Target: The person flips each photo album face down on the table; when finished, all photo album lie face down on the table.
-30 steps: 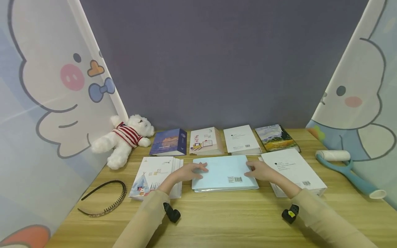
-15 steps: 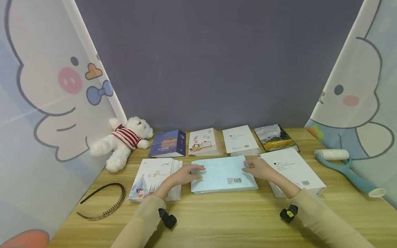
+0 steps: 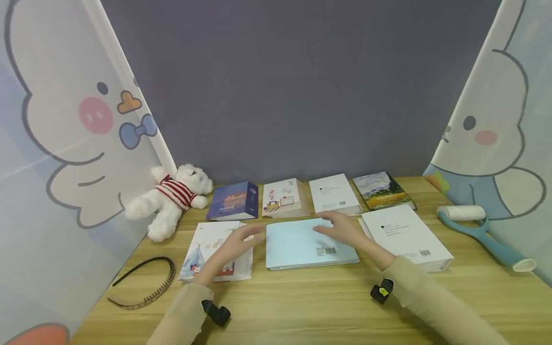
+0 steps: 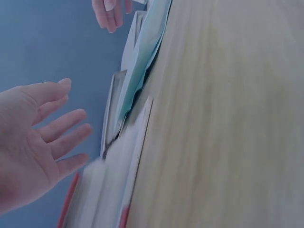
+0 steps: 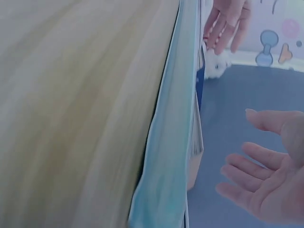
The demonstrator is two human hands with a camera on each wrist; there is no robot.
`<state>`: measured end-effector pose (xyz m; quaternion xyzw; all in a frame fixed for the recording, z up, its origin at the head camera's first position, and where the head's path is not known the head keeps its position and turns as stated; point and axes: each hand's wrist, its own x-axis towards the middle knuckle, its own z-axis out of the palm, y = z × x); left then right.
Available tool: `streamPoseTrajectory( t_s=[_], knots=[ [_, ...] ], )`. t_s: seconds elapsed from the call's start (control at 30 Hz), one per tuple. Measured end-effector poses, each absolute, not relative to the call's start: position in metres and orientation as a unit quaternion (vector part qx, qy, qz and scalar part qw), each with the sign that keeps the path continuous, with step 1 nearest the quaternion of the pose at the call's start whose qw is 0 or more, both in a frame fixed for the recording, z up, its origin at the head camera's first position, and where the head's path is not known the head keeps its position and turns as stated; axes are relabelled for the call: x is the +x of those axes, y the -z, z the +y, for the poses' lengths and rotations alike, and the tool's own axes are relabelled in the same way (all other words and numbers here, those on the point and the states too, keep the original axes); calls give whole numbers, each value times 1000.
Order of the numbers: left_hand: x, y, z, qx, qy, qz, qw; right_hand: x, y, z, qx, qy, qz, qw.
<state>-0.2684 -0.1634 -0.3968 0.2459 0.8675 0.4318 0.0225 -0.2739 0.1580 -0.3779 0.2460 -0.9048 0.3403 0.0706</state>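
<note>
A light-blue folder [image 3: 297, 244] with a barcode label lies flat in the middle of the table. My left hand [image 3: 235, 244], fingers extended, hovers over a white book [image 3: 204, 239] with a tent drawing, left of the folder. Over the folder's upper right part is my right hand [image 3: 342, 230], fingers loosely spread. In the right wrist view the right hand [image 5: 266, 171] shows an empty palm, apart from the folder's edge [image 5: 168, 156]. The left wrist view shows the left hand [image 4: 38, 142] likewise holding nothing, above the book's pages [image 4: 111, 171].
Behind the folder stand in a row a blue book [image 3: 228, 200], a book with a furniture drawing [image 3: 284, 197], a white book [image 3: 334, 192] and a landscape-covered book [image 3: 384, 191]. A thick white book [image 3: 403, 235], lint roller [image 3: 487, 239], teddy bear [image 3: 172, 199] and headband [image 3: 168, 282] flank them.
Both hands have come away from the folder's sides. The left hand has moved left over the tent-drawing book, and the right hand leftward over the folder. The folder lies nearly where it was.
</note>
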Motion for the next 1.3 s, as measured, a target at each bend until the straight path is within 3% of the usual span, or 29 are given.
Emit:
streamPoseTrajectory(
  t_s=[0.6, 0.87, 1.3],
  knots=[
    [-259, 390, -234, 178, -481, 856, -64, -290, 379, 59, 355, -350, -867, -3],
    [-249, 391, -269, 96, -473, 874, -45, -286, 375, 20, 389, -348, -852, -33],
    [-242, 399, -294, 72, -431, 899, -9, -288, 381, -18, 424, -320, -842, -96]
  ],
)
